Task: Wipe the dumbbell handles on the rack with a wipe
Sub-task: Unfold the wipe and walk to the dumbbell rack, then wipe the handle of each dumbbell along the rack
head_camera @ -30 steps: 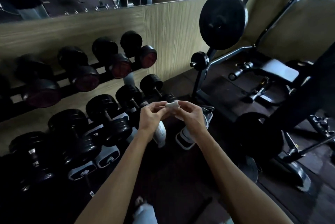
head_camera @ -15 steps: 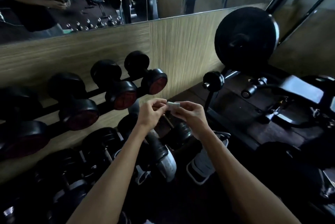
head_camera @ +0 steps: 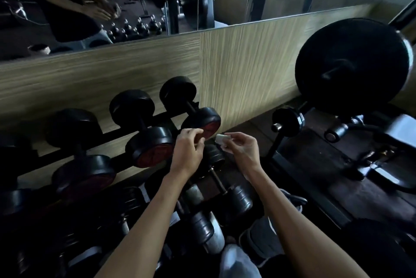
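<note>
Right hand (head_camera: 242, 150) pinches small white folded wipe (head_camera: 220, 138); left hand (head_camera: 188, 150) loosely curled, empty. Wrap wipe fully round nearest black dumbbell handle (head_camera: 191, 106).

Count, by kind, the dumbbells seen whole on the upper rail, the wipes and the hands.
Upper-rail dumbbells: 3
Wipe: 1
Hands: 2, left hand and right hand
Total: 6
</note>
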`<action>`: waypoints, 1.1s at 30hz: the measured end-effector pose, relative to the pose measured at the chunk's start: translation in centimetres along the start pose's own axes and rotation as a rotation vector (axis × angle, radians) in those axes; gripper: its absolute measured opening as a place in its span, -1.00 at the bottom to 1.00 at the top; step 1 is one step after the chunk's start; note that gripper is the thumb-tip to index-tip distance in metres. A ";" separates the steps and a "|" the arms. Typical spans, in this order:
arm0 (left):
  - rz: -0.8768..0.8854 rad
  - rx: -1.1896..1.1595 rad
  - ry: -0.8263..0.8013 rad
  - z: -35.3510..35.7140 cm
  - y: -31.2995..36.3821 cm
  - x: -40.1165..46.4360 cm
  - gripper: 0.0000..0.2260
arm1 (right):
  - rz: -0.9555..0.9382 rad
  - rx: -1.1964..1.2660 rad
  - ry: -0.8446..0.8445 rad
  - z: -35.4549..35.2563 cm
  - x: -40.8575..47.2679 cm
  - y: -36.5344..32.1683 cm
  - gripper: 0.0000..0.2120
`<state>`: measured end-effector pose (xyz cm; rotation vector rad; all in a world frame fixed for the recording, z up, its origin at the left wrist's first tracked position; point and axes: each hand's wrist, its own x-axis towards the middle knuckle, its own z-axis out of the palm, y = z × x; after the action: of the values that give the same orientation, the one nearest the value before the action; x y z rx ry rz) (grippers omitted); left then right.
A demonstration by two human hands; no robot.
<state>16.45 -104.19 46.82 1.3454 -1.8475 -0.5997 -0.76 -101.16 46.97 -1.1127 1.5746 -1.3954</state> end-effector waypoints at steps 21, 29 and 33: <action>-0.286 0.329 0.227 7.9 -7.6 18.8 -0.71 | -0.113 -0.367 -0.293 5.4 28.3 3.1 -0.89; -0.176 0.571 -0.008 6.3 -15.0 28.8 -0.45 | 0.076 -0.371 -0.480 10.9 34.6 6.7 -0.83; -0.146 0.532 -0.062 5.9 -18.2 31.2 -0.46 | 0.115 -0.333 -0.529 13.4 36.9 8.0 -0.82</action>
<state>17.46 -139.94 39.23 1.8326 -2.0573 -0.2229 -2.12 -140.12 37.91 -1.4191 1.4697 -0.6921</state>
